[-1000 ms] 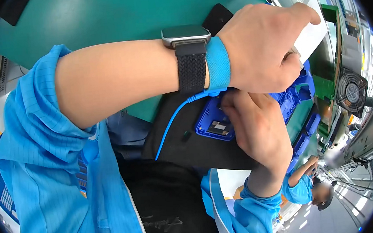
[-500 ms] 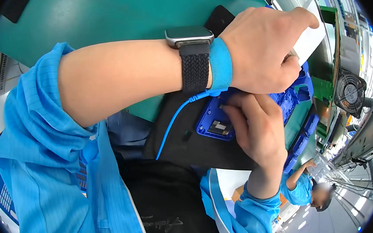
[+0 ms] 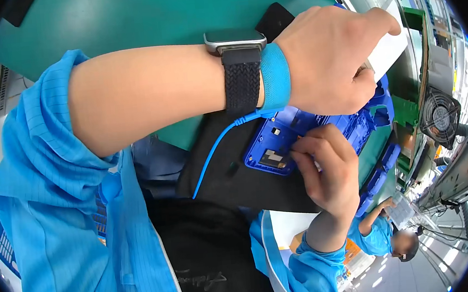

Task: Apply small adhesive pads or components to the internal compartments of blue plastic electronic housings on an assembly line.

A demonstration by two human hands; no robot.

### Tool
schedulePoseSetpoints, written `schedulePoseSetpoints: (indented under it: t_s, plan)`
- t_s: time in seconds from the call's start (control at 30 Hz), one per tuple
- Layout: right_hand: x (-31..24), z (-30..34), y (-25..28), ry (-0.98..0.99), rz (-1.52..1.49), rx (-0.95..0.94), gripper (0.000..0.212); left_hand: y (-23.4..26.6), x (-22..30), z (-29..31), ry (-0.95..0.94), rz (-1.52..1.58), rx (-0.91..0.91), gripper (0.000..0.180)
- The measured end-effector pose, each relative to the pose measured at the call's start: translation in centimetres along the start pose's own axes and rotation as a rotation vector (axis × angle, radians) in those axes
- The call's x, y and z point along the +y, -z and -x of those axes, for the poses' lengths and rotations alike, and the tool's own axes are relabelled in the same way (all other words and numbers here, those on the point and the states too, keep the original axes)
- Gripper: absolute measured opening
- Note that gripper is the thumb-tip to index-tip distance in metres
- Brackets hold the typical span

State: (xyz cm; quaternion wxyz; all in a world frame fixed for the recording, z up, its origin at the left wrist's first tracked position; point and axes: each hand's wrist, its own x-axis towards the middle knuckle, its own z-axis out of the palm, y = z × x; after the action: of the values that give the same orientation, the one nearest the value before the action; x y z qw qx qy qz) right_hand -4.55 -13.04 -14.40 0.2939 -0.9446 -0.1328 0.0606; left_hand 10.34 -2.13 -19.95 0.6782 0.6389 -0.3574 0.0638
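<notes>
My left hand (image 3: 335, 62), with a black-strapped watch and a blue wrist strap (image 3: 276, 80), is closed on a white sheet (image 3: 391, 49) that sticks out past its fingers. Below it lies a blue plastic housing (image 3: 262, 150) on a black mat (image 3: 219, 172). A small pale square (image 3: 275, 132) and a dark-and-silver part (image 3: 274, 159) show inside the housing. My right hand (image 3: 330, 165) is at the housing's right side, thumb and fingers curled together. Whatever its fingertips hold, if anything, is hidden.
A blue cord (image 3: 212, 153) hangs from the wrist strap across the mat. More blue plastic parts (image 3: 379, 180) lie to the right. A black object (image 3: 275, 23) rests on the green table (image 3: 123, 22). A fan (image 3: 441, 115) stands at right; a co-worker (image 3: 378, 236) is beyond.
My right hand has drawn back from the upper part of the housing toward its lower right, uncovering the small pale square. My left hand stays nearly still with the sheet.
</notes>
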Motion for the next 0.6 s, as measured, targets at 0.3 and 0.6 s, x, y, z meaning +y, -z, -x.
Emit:
schedulePoseSetpoints:
  t_s: [0.3,0.6]
  plan:
    - [-0.8,0.3,-1.0,0.010,0.123,0.019,0.020,0.0,0.2,0.0,0.032,-0.002,-0.027,0.050]
    - [-1.1,0.3,-1.0,0.020,0.171,0.003,0.021,-0.1,0.1,0.1,-0.004,-0.012,0.002,0.049]
